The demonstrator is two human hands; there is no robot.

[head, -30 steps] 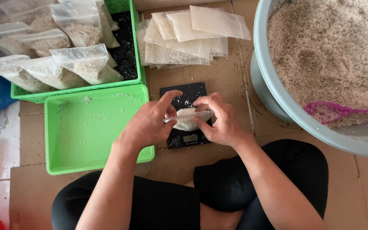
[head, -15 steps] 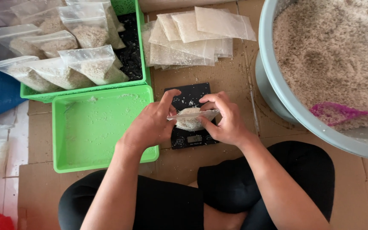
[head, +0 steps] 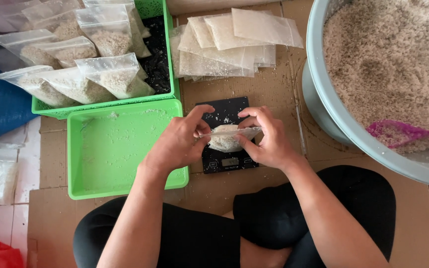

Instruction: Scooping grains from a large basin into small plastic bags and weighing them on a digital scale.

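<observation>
A small clear plastic bag of pale grain (head: pixel 227 139) is held between both hands just above a black digital scale (head: pixel 227 161). My left hand (head: pixel 177 144) pinches the bag's top edge at its left end. My right hand (head: pixel 269 139) pinches the same edge at its right end. The bag's top strip runs flat between my fingers. Part of the scale's platform is hidden under the bag and my hands.
A green tray (head: pixel 125 188) lies left of the scale with a few loose grains. Behind it a green basket (head: pixel 167 92) holds several filled bags. Flat empty bags (head: pixel 229 44) lie behind the scale. A grey basin (head: pixel 333 119) of grain with a pink scoop (head: pixel 398 131) stands at right.
My hands and the bag stay together over the scale; the fingers shift slightly along the bag's top edge. The view has drifted a little.
</observation>
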